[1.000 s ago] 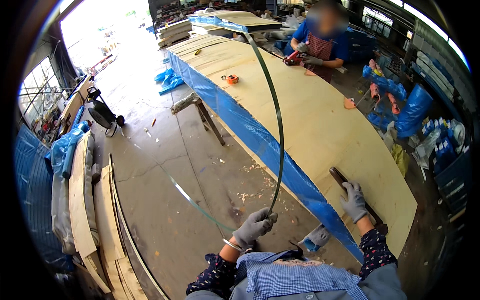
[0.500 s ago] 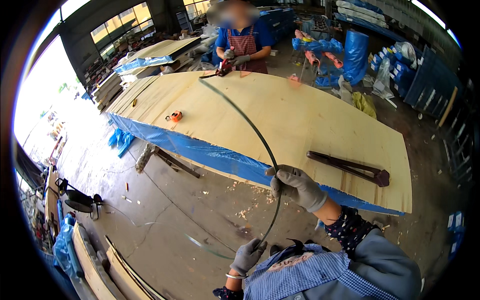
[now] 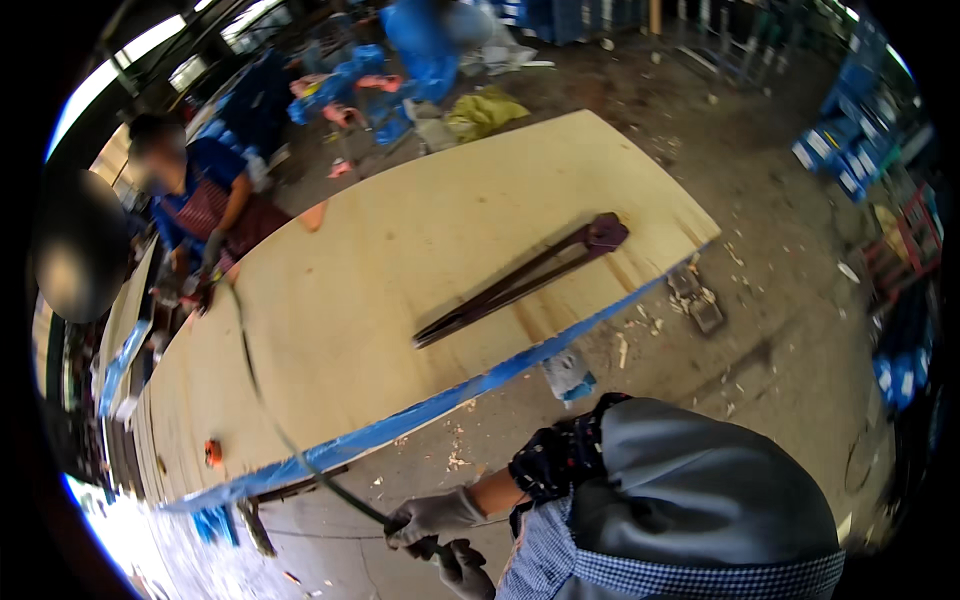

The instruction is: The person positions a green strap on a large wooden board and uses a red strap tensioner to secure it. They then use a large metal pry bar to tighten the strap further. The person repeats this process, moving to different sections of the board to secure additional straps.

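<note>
A dark green strapping band (image 3: 345,493) runs from a co-worker's hand tool (image 3: 200,296) across the plywood top (image 3: 350,260) and over its near edge to my hands. My right hand (image 3: 432,516), in a grey glove, is closed around the band. My left hand (image 3: 465,570), gloved too, is just below it, fingers curled on the same band close to the right hand. Dark long-handled pincers (image 3: 530,278) lie on the plywood, out of my hands' reach. Blue film (image 3: 490,383) wraps the side of the stack under the plywood.
Across the stack at the left stands a co-worker (image 3: 205,195) in a blue shirt and checked apron. An orange tape measure (image 3: 213,453) lies near the left end. Wood scraps litter the floor (image 3: 780,330); blue packages (image 3: 840,150) stand at far right.
My view has swung right, so the stack and co-worker shift left in it. My right hand has come down off the plywood edge, close to my left hand, still holding the band.
</note>
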Motion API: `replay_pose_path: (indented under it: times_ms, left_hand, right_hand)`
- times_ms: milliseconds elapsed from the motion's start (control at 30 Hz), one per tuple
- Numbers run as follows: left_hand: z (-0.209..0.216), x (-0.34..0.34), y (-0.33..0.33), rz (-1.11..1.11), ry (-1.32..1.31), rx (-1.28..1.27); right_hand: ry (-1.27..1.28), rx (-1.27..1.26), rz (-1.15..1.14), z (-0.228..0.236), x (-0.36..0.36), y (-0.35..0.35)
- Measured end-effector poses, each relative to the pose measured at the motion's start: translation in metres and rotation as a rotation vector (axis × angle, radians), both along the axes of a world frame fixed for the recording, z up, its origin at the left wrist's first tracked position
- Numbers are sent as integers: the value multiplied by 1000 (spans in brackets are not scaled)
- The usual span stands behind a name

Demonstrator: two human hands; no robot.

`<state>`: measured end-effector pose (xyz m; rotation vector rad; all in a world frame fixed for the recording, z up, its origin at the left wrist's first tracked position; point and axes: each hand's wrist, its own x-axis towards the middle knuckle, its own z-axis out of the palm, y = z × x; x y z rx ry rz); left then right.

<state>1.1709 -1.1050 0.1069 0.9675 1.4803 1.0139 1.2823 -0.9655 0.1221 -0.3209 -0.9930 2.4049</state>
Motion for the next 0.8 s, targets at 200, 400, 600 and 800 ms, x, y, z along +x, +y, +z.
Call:
replay_pose_path:
  times_ms: [200, 400, 600, 800]
  left_hand:
    - [-7, -12, 4, -57, 155, -94]
    - [-37, -34, 15, -111, 148, -186]
    - [-89, -119, 15, -111, 124, -160]
    - [-63, -194, 20, -147, 476, -15]
  right_hand:
    - [68, -200, -119, -19, 9, 20]
    - [85, -256, -351, -21, 27, 40]
    - [170, -230, -392, -3, 0, 37]
    - [201, -230, -475, 4, -57, 22]
